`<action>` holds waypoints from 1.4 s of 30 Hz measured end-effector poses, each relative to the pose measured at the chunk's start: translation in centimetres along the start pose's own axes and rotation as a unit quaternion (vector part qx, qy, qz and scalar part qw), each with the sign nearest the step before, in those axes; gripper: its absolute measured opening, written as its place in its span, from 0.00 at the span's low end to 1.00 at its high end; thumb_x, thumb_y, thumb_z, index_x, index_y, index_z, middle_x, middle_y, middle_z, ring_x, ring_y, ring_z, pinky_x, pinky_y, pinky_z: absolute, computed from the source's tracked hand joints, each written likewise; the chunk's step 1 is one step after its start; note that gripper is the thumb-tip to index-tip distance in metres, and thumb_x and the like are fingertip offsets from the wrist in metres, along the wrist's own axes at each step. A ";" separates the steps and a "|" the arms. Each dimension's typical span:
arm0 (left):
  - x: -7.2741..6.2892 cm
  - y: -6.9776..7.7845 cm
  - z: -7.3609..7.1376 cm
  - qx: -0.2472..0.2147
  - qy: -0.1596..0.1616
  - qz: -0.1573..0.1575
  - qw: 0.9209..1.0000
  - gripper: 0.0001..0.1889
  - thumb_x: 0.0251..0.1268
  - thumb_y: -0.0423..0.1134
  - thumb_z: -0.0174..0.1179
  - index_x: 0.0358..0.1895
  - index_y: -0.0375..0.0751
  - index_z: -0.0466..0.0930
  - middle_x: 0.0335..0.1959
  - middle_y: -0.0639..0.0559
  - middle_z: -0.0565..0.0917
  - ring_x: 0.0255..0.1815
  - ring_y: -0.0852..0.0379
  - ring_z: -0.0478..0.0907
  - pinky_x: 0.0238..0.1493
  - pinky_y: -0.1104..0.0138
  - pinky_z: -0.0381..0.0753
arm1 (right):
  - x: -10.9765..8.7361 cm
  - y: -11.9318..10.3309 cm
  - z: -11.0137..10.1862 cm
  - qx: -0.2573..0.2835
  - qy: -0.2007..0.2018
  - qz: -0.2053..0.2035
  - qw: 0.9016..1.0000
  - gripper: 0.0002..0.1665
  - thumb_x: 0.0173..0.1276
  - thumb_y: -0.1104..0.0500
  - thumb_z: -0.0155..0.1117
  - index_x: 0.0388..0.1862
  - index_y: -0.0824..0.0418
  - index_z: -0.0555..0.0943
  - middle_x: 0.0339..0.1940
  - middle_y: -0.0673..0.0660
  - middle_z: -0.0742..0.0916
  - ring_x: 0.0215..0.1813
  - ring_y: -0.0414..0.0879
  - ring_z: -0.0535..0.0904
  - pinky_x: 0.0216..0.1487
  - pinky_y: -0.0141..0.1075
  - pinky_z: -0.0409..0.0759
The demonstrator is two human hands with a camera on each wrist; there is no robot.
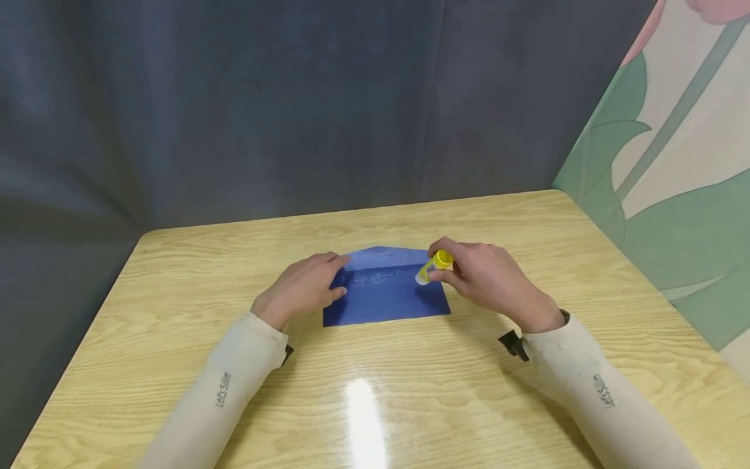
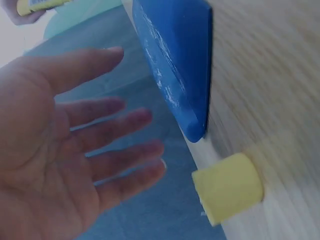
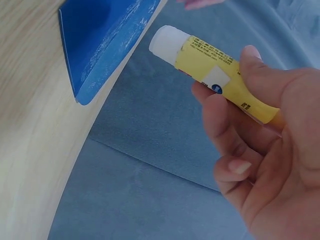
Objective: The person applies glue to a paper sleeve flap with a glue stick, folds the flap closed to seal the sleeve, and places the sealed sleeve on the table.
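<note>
A blue paper envelope [image 1: 381,299] lies on the table with its flap [image 1: 387,258] unfolded away from me. Whitish glue streaks show along the fold and flap. My right hand [image 1: 489,273] grips a yellow glue stick [image 3: 215,75] at the envelope's right end, tilted, its white tip apart from the paper in the right wrist view. Over the left end is my left hand [image 1: 307,286], fingers spread and holding nothing; the left wrist view shows them apart from the envelope. A yellow cap [image 2: 230,187] stands on the table near that end, hidden in the head view.
The light wood-grain table [image 1: 293,404] carries a bright glare patch near the front. A dark blue-grey curtain [image 1: 305,111] hangs along its back and left. On the right is a wall [image 1: 691,215] painted with leaves and flowers.
</note>
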State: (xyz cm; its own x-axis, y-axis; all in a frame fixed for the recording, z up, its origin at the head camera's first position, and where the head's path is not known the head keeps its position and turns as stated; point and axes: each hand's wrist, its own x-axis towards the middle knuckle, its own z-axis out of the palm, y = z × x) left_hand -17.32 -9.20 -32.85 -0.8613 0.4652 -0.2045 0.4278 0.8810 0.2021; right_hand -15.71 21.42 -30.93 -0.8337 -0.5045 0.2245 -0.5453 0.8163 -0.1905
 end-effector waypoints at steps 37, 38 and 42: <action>2.4 0.2 1.7 0.049 0.032 -0.011 0.998 0.41 0.56 0.50 0.73 0.70 0.40 0.64 0.63 0.44 0.70 0.71 0.41 0.65 0.72 0.42 0.60 | -0.2 -0.8 -0.4 -0.019 0.007 -0.015 1.000 0.20 0.65 0.46 0.70 0.52 0.53 0.81 0.18 0.45 0.79 0.19 0.37 0.68 0.22 0.32 0.67; 2.4 0.3 1.7 0.054 0.038 -0.004 0.998 0.39 0.55 0.49 0.74 0.68 0.39 0.66 0.60 0.44 0.71 0.68 0.41 0.67 0.71 0.44 0.62 | -0.2 -0.8 -0.4 -0.020 0.009 -0.016 1.000 0.20 0.65 0.47 0.71 0.52 0.52 0.81 0.18 0.45 0.79 0.19 0.37 0.68 0.22 0.32 0.67; 2.2 0.9 1.8 0.074 0.055 0.021 0.996 0.31 0.54 0.42 0.76 0.59 0.36 0.74 0.53 0.44 0.77 0.55 0.45 0.73 0.63 0.53 0.74 | -0.3 -1.0 -0.4 -0.025 0.010 -0.023 0.999 0.20 0.64 0.47 0.72 0.51 0.52 0.81 0.19 0.45 0.80 0.19 0.37 0.67 0.22 0.32 0.66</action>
State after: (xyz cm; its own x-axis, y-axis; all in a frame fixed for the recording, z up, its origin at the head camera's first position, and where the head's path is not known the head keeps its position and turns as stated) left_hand -18.38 -7.23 -34.87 -0.8629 0.4973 -0.0905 0.4932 0.8675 0.0641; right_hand -14.92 20.87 -30.37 -0.8060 -0.5361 0.2511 -0.5772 0.8058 -0.1322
